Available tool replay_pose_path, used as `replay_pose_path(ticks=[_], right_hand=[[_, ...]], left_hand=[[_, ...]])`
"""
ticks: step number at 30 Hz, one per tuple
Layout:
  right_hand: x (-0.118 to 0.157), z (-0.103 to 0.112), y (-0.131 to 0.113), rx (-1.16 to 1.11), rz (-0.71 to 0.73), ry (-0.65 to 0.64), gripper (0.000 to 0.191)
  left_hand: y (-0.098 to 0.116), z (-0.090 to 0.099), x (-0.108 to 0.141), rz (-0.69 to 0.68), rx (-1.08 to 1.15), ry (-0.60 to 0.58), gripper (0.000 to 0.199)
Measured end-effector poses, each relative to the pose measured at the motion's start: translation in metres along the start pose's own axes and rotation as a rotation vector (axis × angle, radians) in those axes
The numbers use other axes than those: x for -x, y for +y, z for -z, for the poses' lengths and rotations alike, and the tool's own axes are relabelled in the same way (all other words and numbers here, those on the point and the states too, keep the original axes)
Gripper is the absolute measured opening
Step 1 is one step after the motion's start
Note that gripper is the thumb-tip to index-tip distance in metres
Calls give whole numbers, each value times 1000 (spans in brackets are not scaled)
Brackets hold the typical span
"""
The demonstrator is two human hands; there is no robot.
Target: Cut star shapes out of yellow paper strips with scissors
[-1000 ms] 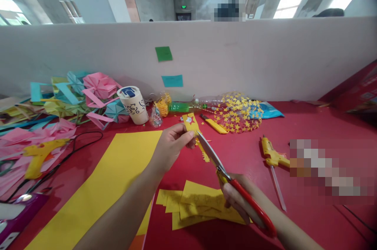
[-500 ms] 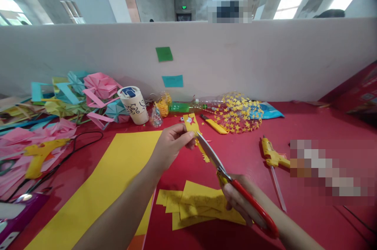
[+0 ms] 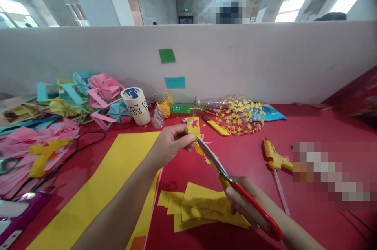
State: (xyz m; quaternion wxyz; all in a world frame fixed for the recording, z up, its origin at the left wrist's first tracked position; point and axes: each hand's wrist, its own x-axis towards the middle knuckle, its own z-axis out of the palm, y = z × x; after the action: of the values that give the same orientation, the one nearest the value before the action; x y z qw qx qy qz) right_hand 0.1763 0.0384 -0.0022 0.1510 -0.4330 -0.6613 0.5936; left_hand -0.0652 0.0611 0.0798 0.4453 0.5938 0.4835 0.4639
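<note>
Head view: left fingers (image 3: 188,139) pinch the yellow paper strip (image 3: 193,124), steadying it; right fingers (image 3: 232,199) grip red-handled metal scissors (image 3: 213,159).

Far right of my left fingers (image 3: 178,129), a pixelated patch (image 3: 330,173) hides whatever's there. Purple box (image 3: 33,211) well left of them is cropped lol.
</note>
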Motion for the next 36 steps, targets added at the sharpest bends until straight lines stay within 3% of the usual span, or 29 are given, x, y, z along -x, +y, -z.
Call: replay_pose_path(ticks=[12,25,30,36], right_hand=[[11,7,-23,52,-102,-70,46],[3,2,-8,58,-63,-45,52],[5,-3,-7,4,-1,27,58],[12,-6,-12,-18,-5,11,63]], left_hand=[[-3,3,-1,14,-10,-29,20],[-1,0,2,13,21,-7,17],[-4,-8,2,-5,63,43,19],[-7,-25,3,32,108,88,24]])
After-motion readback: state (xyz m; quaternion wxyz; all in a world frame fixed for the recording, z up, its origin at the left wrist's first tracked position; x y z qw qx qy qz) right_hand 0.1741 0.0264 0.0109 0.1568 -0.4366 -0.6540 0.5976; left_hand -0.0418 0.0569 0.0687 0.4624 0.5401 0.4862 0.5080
